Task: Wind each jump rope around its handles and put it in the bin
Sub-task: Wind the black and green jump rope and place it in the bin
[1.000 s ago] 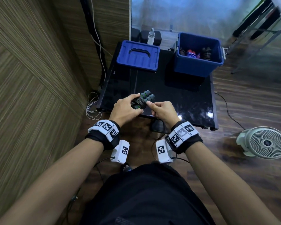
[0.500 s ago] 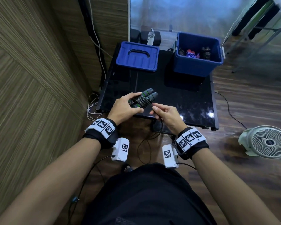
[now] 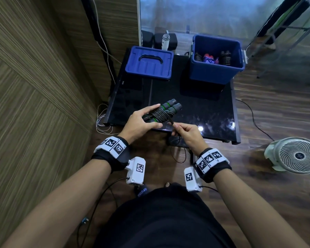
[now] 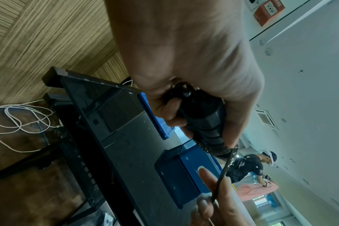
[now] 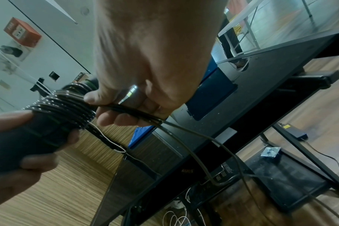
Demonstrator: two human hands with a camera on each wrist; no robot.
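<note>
L hand (image 3: 139,123) grip wraps the paired handles (image 3: 166,111), cord coiled round them, over tabletop (image 3: 204,108) near edge. R hand (image 3: 185,130) grip pinches loose cord (image 3: 173,123) just beside coil. Bin (image 3: 216,72) well beyond handles.

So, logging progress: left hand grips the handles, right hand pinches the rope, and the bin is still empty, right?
Not empty: the head view shows the bin already holds wound ropes. The rest stands: left hand grips the handles, right hand pinches the rope.

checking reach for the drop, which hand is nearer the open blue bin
Right. The right hand pinches the rope near the table's front edge, below the open blue bin; the left hand, gripping the handles, sits further left.
</note>
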